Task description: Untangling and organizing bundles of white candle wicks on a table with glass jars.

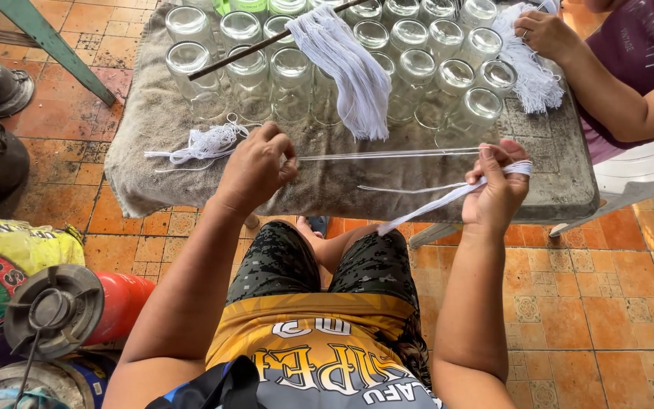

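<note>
My left hand (255, 167) pinches one end of several white strings (387, 155) stretched taut across the table. My right hand (497, 185) grips the other end, with the strings wrapped around its fingers and a loose tail (425, 208) trailing down toward my lap. A small tangle of cut white string (206, 144) lies on the towel just left of my left hand. A thick hank of white string (346, 68) drapes over a thin dark rod (266, 42) resting on upturned glass jars (289, 76).
A grey towel (153, 121) covers the small table (562, 174). Another person's hand (546, 34) works a second string bundle (531, 76) at the far right, beside a white plastic chair (641, 170). A red gas cylinder (111, 303), a printed sack and dark pots stand on the tiled floor at left.
</note>
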